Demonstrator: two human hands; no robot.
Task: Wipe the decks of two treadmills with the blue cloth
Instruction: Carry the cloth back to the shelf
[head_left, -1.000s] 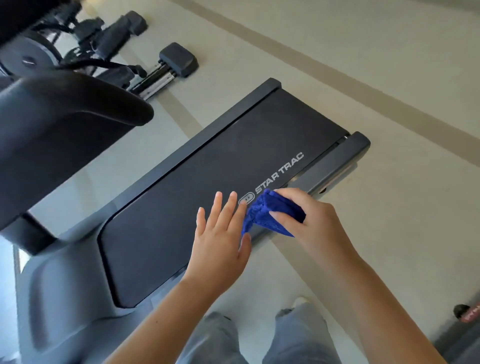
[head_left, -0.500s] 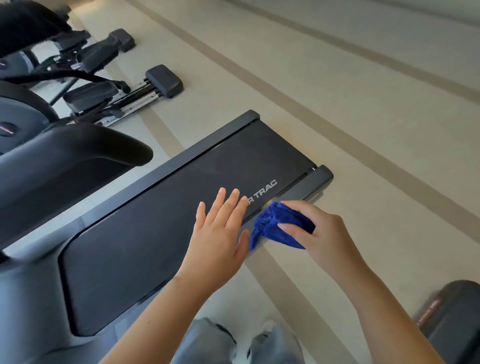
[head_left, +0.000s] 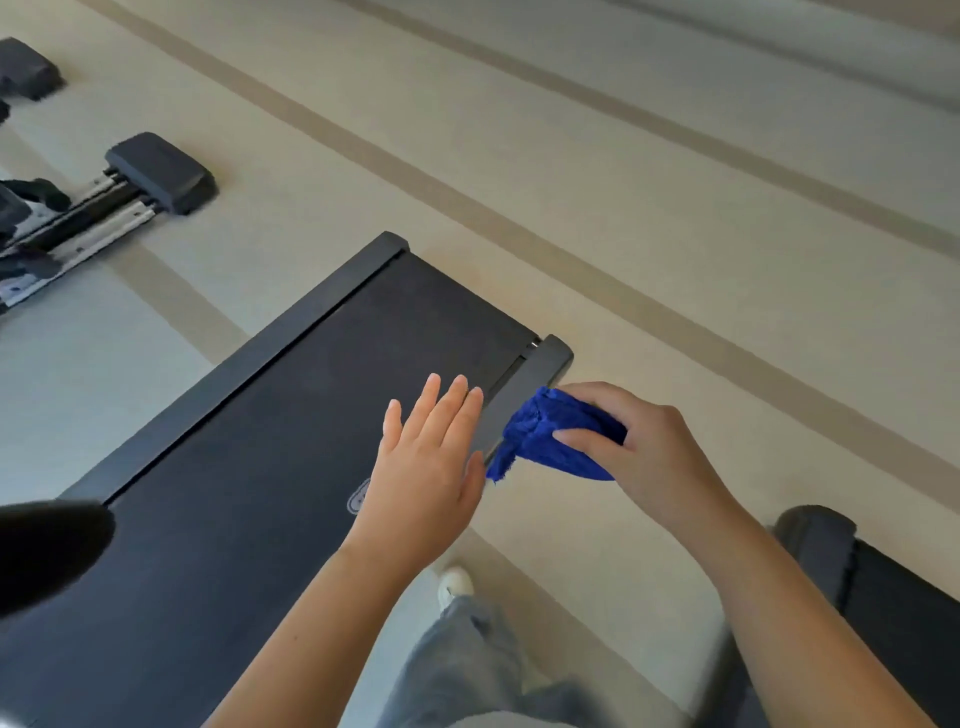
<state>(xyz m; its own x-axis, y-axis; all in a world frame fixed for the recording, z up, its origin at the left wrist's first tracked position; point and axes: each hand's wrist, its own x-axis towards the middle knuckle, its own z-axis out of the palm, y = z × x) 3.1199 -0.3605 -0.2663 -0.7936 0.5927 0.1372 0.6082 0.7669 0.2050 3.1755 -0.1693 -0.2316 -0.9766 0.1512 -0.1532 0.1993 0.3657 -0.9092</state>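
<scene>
A black treadmill deck (head_left: 291, 447) runs from the lower left up to the middle of the head view, its near side rail (head_left: 524, 384) ending just above my hands. My right hand (head_left: 639, 452) grips a bunched blue cloth (head_left: 545, 436) against that side rail near the deck's rear end. My left hand (head_left: 431, 467) is over the belt with straight, spread fingers, covering most of the printed logo; whether it touches the belt is unclear. A second dark treadmill (head_left: 893, 603) shows at the right edge.
Beige floor with darker stripes lies beyond the deck. Another exercise machine with metal rails and a dark end cap (head_left: 161, 171) stands at the upper left. A dark blurred handrail (head_left: 47, 551) juts in at the left edge. My legs and a white shoe (head_left: 457, 582) are below.
My right hand has slid the cloth along the side rail toward the deck's rear end. My view has swung right, so the console and handrail have left the frame and the second treadmill shows more.
</scene>
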